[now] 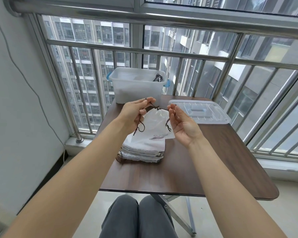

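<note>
I hold a white drawstring bag (pixel 154 124) up above the table, its mouth gathered shut at the top. My left hand (pixel 134 112) pinches the dark cord on the bag's left side, and the cord's loose end dangles below the hand. My right hand (pixel 181 124) pinches the dark cord on the right side, palm turned toward me. Under the bag lies a stack of several folded white drawstring bags (pixel 143 152) on the table.
A translucent plastic bin (pixel 136 86) with blue handles stands at the far edge of the dark wooden table (pixel 213 169), with dark cords showing inside. Its clear lid (pixel 199 111) lies to the right. Metal window bars rise behind; my knees are below the near edge.
</note>
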Available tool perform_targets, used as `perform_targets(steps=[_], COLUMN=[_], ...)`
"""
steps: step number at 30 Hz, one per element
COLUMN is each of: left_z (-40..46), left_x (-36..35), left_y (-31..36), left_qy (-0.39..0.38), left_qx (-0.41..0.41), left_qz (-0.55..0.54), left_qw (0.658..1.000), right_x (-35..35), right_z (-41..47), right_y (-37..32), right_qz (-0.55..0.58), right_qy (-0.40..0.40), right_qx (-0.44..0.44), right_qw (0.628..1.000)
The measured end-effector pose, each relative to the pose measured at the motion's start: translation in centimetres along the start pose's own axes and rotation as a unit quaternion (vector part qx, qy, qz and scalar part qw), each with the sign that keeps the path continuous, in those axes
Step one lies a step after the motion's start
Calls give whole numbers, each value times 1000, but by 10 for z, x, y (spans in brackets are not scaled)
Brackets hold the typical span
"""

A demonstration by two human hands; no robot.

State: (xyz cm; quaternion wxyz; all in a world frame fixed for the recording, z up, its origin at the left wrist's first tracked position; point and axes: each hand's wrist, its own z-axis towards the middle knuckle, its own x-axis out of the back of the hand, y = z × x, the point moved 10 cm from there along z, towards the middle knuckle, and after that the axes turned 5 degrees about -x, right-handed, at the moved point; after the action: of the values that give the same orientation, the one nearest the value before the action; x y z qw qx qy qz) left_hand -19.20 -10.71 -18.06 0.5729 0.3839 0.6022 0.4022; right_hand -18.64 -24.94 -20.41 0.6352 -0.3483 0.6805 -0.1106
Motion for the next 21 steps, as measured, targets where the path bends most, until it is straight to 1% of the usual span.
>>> perform_targets(steps=[4,7,11,14,17,21], left_z=[2,3,-5,-8,-9,-15], left_x=[-5,-6,-12,-15,-19,-28], left_y=[8,5,6,8,5,6], left_qy=[-4,-5,-33,-58,-88,-119], left_qx=[-27,-37,-55,-88,-113,-133], left_qz=[-40,-30,0,82,183,234], left_qw=[999,999,998,991,973,956], right_x=[-6,-8,-16,-20,-22,-21], right_z=[-5,-5,-4,-5,-6,-3], right_y=[-1,-3,-4,-5,-10,-14], right_qz=[-102,-142,-166,-193,-225,-252], right_qy=[32,56,21,15,40,77], right_qx=[22,37,39,41,56,65], right_qw=[994,988,985,980,972,962])
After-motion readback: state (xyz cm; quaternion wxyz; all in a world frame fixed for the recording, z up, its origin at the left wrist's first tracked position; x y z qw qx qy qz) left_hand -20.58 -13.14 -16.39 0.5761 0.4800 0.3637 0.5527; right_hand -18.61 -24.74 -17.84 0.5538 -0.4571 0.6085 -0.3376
